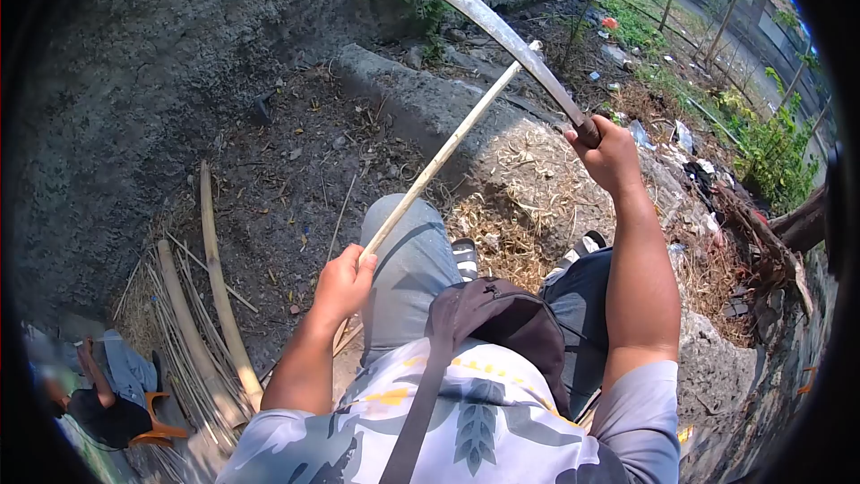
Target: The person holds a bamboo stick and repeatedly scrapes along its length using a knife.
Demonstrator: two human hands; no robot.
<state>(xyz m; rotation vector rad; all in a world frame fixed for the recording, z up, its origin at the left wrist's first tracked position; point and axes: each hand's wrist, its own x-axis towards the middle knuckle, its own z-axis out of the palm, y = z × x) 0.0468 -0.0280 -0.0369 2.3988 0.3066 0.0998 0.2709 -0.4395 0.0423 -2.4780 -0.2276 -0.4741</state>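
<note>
A long pale wooden stick [439, 159] slants up and away from my left hand [345, 285], whose fingers are wrapped round its near end. My right hand [611, 152] grips the short brown handle of a large curved blade [502, 34], raised at the upper right. The blade points up and to the left, and its middle crosses the stick's far end. Whether blade and stick touch there, I cannot tell. Part of the stick below my left hand is hidden by the hand.
Long poles [219, 278] and thin sticks lie at the left. Another person [112, 394] sits on an orange chair [159, 421] at the lower left. A stone ledge [403, 94], wood shavings [528, 170], litter and plants lie ahead. A dark bag [502, 323] rests at my waist.
</note>
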